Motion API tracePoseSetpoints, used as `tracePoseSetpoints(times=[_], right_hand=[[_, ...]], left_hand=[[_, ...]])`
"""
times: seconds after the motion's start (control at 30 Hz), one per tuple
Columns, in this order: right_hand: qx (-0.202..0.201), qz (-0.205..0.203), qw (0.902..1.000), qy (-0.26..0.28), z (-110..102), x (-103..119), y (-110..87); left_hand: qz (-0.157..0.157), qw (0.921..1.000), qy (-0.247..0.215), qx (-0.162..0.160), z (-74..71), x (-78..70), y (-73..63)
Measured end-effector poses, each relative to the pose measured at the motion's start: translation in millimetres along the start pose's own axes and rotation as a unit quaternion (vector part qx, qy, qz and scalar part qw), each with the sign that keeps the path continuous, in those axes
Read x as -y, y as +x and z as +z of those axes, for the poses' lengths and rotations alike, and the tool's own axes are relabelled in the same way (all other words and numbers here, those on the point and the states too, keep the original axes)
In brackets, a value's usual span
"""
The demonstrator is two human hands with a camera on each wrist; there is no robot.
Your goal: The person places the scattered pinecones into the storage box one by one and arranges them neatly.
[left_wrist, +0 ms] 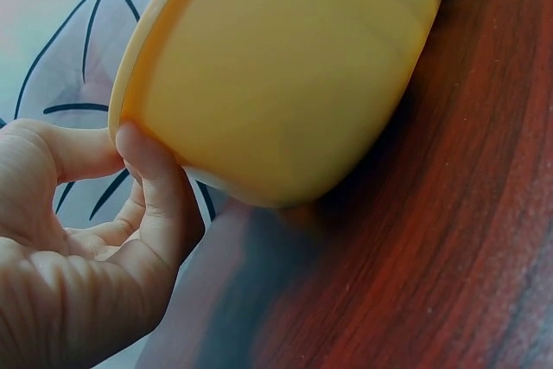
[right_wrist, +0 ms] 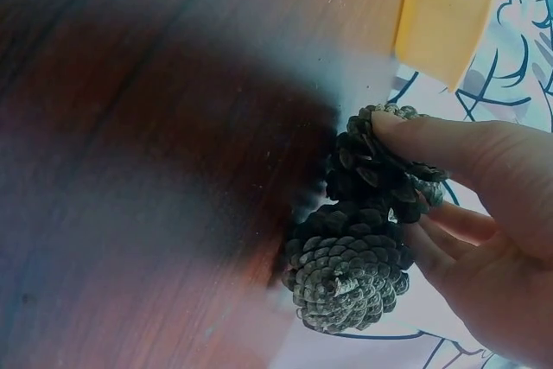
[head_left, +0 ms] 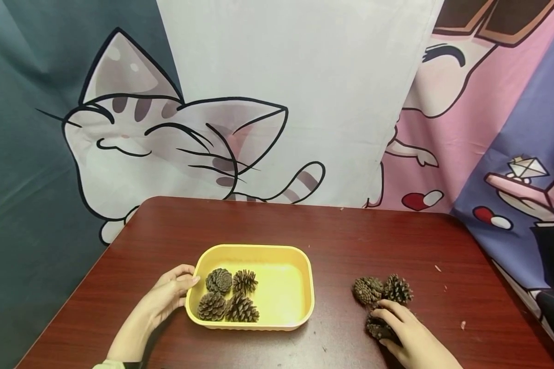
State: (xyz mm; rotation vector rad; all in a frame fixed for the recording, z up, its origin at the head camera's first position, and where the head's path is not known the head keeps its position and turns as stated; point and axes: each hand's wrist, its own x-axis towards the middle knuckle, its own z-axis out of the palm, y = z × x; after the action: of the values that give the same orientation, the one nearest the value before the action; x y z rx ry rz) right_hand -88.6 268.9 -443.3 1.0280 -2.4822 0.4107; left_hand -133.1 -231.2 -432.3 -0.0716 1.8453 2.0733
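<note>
My left hand [head_left: 169, 291] pinches the left rim of a yellow plastic basket [head_left: 307, 287]. In the left wrist view, the thumb and a finger meet at the rim of the basket [left_wrist: 285, 84]. Several brown pine cones lie grouped in its left half, one of them a spiky pine cone [head_left: 242, 308]. To the right of the basket, my right hand [head_left: 410, 330] grips a dark pine cone [right_wrist: 371, 162] between thumb and fingers. Against it sits another pine cone [right_wrist: 350, 270]. Just beyond the fingers, a pine cone [head_left: 368, 290] and its neighbouring pine cone [head_left: 397, 289] rest close together.
A dark red wooden table [head_left: 332, 230] bears everything. Small pale flakes, such as one flake [head_left: 463, 325], are scattered at its right side. Behind the table hangs a cloth [head_left: 332, 102] printed with a cartoon cat.
</note>
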Motion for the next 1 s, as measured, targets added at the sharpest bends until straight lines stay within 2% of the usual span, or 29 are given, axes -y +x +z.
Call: tracePoseSetpoints(times=[0.33, 0.63, 1.0], right_hand=[[-0.040, -0.020, 0.9988, 0.022, 2.5, -3.1, 1.5], [-0.040, -0.012, 0.9990, 0.014, -1.4, 3.5, 6.0], [-0.049, -0.018, 0.9982, 0.029, -5.8, 13.3, 15.9]], left_hand=[[0.000, 1.0000, 0.003, 0.002, -0.5, 0.7, -0.1], [-0.005, 1.0000, 0.004, 0.006, -0.5, -0.1, -0.6], [-0.007, 0.9998, 0.013, 0.012, -0.5, -1.7, -1.5]])
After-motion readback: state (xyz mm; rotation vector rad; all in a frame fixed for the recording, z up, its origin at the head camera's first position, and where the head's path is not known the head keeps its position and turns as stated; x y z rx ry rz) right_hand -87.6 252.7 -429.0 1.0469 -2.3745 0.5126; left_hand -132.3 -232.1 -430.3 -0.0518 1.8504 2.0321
